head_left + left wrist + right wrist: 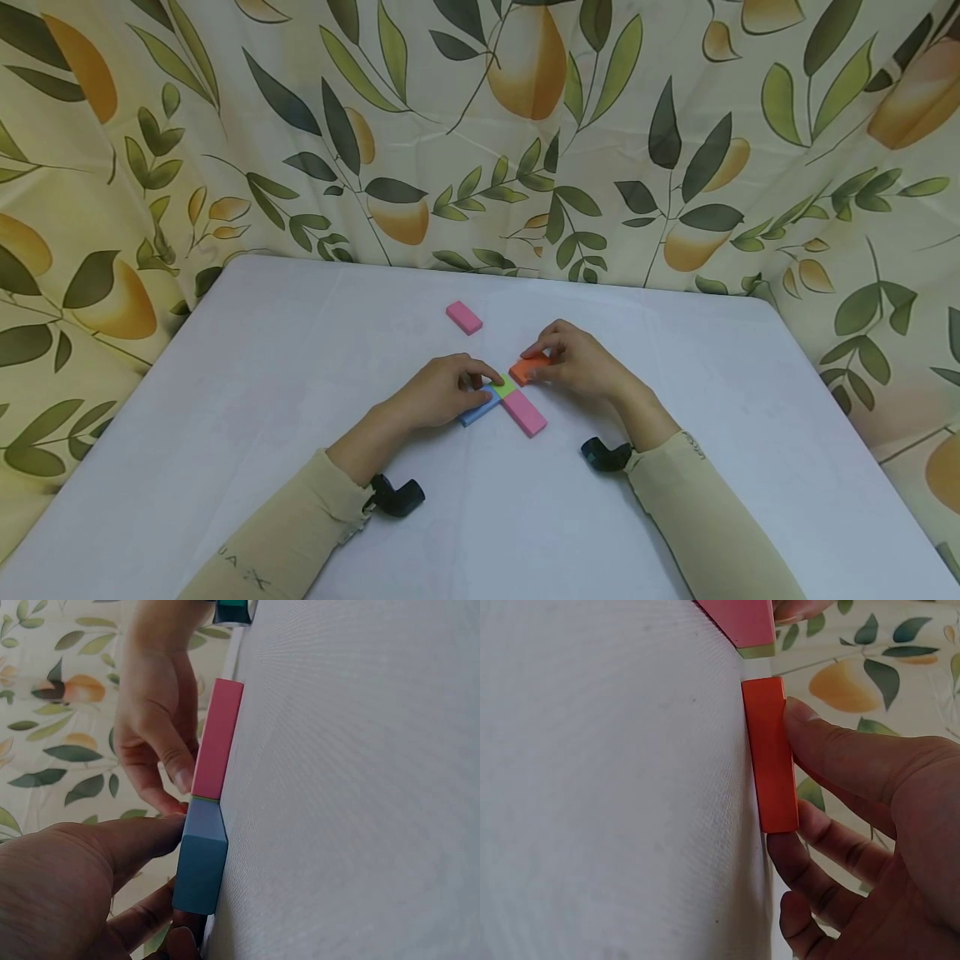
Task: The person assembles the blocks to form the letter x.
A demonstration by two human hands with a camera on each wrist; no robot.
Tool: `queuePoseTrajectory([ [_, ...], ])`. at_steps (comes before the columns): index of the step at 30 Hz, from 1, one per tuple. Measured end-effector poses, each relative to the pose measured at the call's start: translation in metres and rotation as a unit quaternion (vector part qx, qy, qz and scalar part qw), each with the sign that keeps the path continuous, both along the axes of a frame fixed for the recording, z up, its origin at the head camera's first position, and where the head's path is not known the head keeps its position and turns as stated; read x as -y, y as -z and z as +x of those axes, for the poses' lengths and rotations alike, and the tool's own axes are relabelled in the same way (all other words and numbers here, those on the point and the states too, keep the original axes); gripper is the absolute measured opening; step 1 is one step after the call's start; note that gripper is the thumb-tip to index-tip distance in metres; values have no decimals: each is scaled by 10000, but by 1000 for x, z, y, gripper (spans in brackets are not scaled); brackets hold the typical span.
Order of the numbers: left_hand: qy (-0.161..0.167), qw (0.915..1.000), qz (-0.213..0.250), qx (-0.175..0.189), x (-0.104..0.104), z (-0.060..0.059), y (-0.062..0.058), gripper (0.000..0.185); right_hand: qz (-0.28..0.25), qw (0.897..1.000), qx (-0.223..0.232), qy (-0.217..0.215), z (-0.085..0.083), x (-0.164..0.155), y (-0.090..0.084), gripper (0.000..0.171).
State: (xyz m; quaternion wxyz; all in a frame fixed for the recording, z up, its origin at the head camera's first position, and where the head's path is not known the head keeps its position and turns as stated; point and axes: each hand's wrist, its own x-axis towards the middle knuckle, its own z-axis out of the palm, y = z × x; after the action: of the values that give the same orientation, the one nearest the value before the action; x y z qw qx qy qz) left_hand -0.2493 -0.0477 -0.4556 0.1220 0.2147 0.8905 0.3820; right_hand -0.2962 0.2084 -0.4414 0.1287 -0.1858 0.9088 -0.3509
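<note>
Near the middle of the white table, my left hand [442, 390] grips a blue block [478, 411], its index fingertip reaching a green block [507, 387]. In the left wrist view the thumb lies along the blue block [201, 874], with fingers curled at its far side. A pink block [525, 414] extends from the green one toward the near right. My right hand [581, 358] pinches an orange block [521, 372] just right of the green one. The right wrist view shows thumb and fingers on the orange block [771, 757], a small gap separating it from the green edge.
Another pink block [464, 317] lies alone farther back on the table. Behind the white tabletop [300, 317] hangs a curtain [465, 150] printed with leaves and fruit. Black wrist devices [397, 497] sit at both sleeves.
</note>
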Motion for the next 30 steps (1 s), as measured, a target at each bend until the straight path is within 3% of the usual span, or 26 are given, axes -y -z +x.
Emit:
queuePoseTrajectory([
  [30,-28,10000,7,86,0,0,1,26,46,9997,-176,-185,1,6,-1,24],
])
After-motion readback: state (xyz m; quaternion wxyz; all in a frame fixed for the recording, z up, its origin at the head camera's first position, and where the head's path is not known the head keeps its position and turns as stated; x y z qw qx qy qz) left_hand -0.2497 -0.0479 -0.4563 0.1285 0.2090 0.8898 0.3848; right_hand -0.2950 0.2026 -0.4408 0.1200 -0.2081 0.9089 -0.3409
